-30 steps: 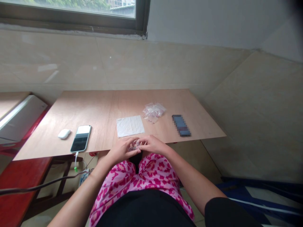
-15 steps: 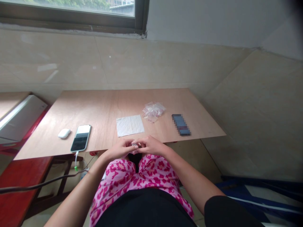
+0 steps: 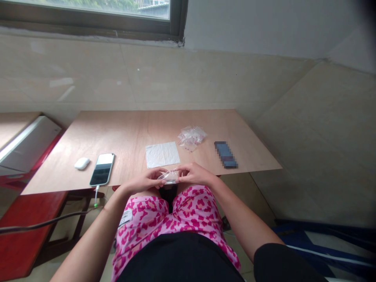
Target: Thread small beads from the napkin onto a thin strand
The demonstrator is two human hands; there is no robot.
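Observation:
Between both hands, at the table's front edge and above my lap, a small clear plastic bag (image 3: 169,177) is stretched out. My left hand (image 3: 148,179) pinches its left side. The fingers of my right hand (image 3: 189,173) are closed on its right side. Whether anything lies inside the bag I cannot make out. Just beyond my hands a white paper napkin (image 3: 162,154) lies flat on the table. A heap of similar clear bags (image 3: 192,138) with pinkish-red marks sits behind the napkin, to its right.
On the wooden table (image 3: 132,129) a phone (image 3: 102,169) with a charging cable (image 3: 96,196) and a white earbud case (image 3: 82,163) lie to the left. A blurred dark phone-like object (image 3: 226,155) lies to the right. A red bench (image 3: 32,235) stands at lower left.
My hands have drawn slightly apart, and the bag between them now shows spread out. The view has shifted a little; the things on the table lie as before.

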